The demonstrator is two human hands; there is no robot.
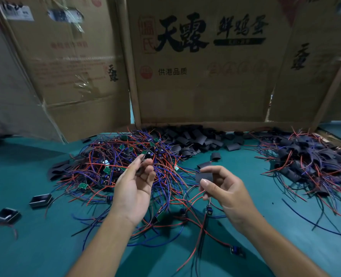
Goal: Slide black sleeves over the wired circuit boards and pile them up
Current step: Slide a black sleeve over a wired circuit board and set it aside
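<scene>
My left hand (134,188) is raised palm-up over the tangle and pinches a small wired circuit board (146,155) at its fingertips. My right hand (223,189) pinches a flat black sleeve (203,176) between thumb and forefinger, a short way right of the left hand. Red and blue wires hang below both hands. A big heap of bare green boards with red and blue wires (121,166) lies in the middle. Loose black sleeves (193,140) are heaped at the back. A pile of sleeved boards (309,162) sits at the right.
Cardboard boxes (201,62) wall off the back of the green table (45,246). Two small black open housings (40,200) (7,215) lie at the left. Stray wired boards (236,250) lie near the front, between my forearms.
</scene>
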